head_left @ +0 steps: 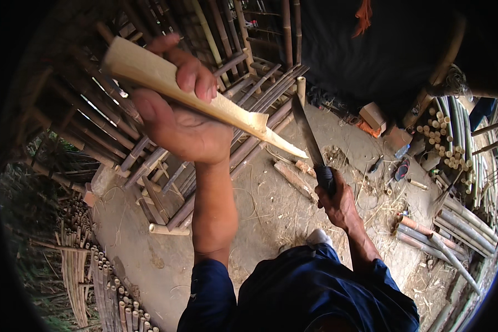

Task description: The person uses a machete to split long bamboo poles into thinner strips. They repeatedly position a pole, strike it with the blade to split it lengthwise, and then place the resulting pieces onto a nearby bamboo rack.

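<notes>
Pale yellow split bamboo piece (238, 115), broad at one end and cut to a notched, thin point at the other, is held up in the upper middle of the view, above the floor. It slants from upper left to lower right. The person's bare left hand (182, 127) grasps it, thumb along the near side and fingers curled over the far side. The person's bare right hand (340, 206), lower and to the right, is clenched around the black handle of a long, dark, straight-bladed knife (309, 131). The blade points up and slightly left, its side close to the bamboo's thin tip; whether they touch, I cannot tell.

Behind the left hand stands a brown bamboo-pole frame (187, 208), with slats and crossbars. On the grey-brown earthen floor (243, 202) lie pale shavings and, near the knife, a rough split bamboo offcut (294, 180). At the right are stacked round bamboo poles (462, 221) and a brown cardboard box (372, 115). Dark blue clothing (310, 288) covers the person's body at the bottom edge.
</notes>
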`<state>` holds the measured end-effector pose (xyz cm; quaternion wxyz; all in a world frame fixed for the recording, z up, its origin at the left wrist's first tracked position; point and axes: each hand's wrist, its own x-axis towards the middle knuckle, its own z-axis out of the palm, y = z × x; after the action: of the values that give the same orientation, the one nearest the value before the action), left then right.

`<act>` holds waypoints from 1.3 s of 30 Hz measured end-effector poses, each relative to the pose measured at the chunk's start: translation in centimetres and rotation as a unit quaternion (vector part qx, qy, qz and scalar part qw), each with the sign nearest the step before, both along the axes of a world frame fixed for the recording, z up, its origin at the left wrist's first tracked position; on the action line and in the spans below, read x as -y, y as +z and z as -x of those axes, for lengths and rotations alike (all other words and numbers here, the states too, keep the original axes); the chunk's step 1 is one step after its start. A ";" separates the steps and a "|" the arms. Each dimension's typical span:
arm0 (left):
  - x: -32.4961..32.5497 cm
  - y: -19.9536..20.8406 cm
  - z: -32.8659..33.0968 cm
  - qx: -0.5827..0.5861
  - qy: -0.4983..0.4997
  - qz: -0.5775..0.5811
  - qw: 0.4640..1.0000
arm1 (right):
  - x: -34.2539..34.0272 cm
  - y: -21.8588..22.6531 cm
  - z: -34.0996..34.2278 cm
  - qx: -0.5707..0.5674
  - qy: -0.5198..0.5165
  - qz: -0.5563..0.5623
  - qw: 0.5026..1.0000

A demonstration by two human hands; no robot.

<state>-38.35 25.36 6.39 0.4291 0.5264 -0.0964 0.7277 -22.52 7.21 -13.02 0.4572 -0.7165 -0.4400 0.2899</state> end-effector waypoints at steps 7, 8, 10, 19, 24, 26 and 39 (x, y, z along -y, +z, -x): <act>7.2 0.4 0.2 -0.005 0.042 0.092 0.995 | 5.6 10.4 3.2 0.101 0.123 -0.188 0.969; 8.3 0.5 -0.2 -0.036 0.088 0.096 0.991 | 6.3 10.7 3.3 0.127 0.133 -0.198 0.963; 10.5 0.8 -1.2 -0.051 0.134 0.084 0.986 | 7.3 9.9 3.0 0.187 0.117 -0.180 0.959; 16.7 2.7 -4.1 -0.043 0.162 -0.063 0.984 | 14.3 13.4 -2.6 0.126 0.156 -0.172 0.964; 18.8 3.0 -5.7 -0.045 0.166 -0.078 0.982 | 13.4 8.9 -3.6 0.182 0.034 -0.590 0.786; 18.9 3.8 -6.6 -0.011 0.209 -0.089 0.974 | 11.5 1.4 -5.4 0.280 0.150 -0.110 0.942; 21.0 -1.4 -9.4 -0.118 0.004 -0.128 0.985 | 26.2 -11.4 -11.6 -0.152 -0.049 0.041 0.986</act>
<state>-28.90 4.33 4.95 0.3638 0.6597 -0.1353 0.6435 -10.95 -19.03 -24.44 0.5027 -0.7028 -0.3180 0.3901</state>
